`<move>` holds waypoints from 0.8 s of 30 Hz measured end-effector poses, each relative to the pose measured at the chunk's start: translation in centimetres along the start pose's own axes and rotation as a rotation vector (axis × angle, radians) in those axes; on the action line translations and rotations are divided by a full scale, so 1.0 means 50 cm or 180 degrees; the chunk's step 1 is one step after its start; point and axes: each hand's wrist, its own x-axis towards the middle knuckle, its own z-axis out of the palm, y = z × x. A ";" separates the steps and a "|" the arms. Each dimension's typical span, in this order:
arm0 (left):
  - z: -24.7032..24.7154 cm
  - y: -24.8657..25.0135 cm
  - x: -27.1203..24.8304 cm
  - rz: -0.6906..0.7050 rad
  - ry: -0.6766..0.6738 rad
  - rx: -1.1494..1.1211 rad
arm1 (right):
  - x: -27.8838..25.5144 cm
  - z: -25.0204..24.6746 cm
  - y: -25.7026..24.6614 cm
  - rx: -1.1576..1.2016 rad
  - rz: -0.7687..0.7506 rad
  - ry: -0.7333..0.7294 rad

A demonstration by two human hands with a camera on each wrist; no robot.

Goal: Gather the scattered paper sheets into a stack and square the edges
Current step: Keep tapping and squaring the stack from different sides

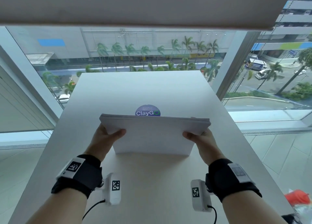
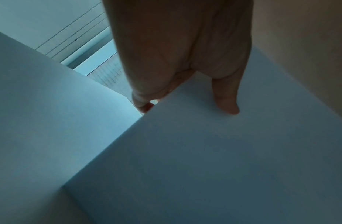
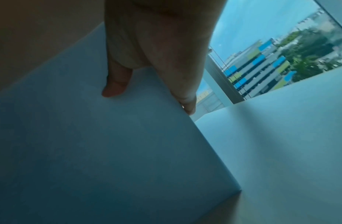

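Both hands, left [image 1: 108, 136] and right [image 1: 200, 136], gripped the gathered stack [image 1: 154, 136] upright mid-table [image 1: 152, 88]; top edges looked slightly uneven.

Seen from the wrist, the left hand [image 2: 178, 50] reaches away from the camera and grips the paper stack [image 2: 214, 159] at its side edge. The thumb [image 2: 226, 98] lies flat on the near white face; the other fingers [image 2: 145, 97] curl behind the edge. The white table [image 2: 41, 113] fills the left side, with window blind cords [image 2: 70, 34] beyond it.
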 end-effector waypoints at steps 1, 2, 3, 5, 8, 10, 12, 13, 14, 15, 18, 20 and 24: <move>-0.001 -0.001 0.005 -0.0001 0.0005 0.0047 | -0.001 0.004 -0.003 -0.0014 0.0050 0.0063; -0.001 0.000 0.008 -0.0010 -0.0020 0.0090 | -0.002 0.007 -0.005 -0.0036 0.0085 0.0105; -0.002 -0.001 0.011 -0.0037 -0.0051 0.0108 | -0.003 0.008 -0.007 -0.0079 0.0106 0.0114; -0.009 -0.006 0.015 -0.0075 -0.0084 0.0106 | -0.006 0.008 -0.010 -0.0160 0.0124 0.0099; -0.015 -0.017 0.016 -0.0076 -0.0125 0.0070 | -0.012 0.008 -0.024 -0.0136 0.0006 0.0111; -0.014 -0.020 0.013 -0.0045 -0.0150 0.0034 | -0.016 0.010 -0.044 -0.0105 -0.0260 0.0224; -0.013 -0.022 0.011 -0.0031 -0.0156 -0.0021 | -0.018 0.013 -0.072 -0.0391 -0.0615 0.0431; -0.014 -0.023 0.011 -0.0027 -0.0144 -0.0051 | -0.019 0.014 -0.087 -0.0691 -0.0811 0.0506; -0.014 -0.025 0.010 -0.0022 -0.0130 -0.0083 | -0.021 0.016 -0.104 -0.1060 -0.0979 0.0531; -0.014 -0.025 0.009 -0.0021 -0.0121 -0.0114 | -0.024 0.022 -0.119 -0.1435 -0.1162 0.0510; -0.013 -0.028 0.008 -0.0005 -0.0116 -0.0143 | -0.036 0.047 -0.149 -0.3166 -0.1848 0.0343; -0.012 -0.028 0.008 0.0020 -0.0134 -0.0164 | -0.041 0.075 -0.145 -0.4267 -0.2096 0.0168; -0.012 -0.029 0.010 0.0031 -0.0175 -0.0261 | -0.057 0.161 -0.136 -0.4648 -0.2258 -0.0600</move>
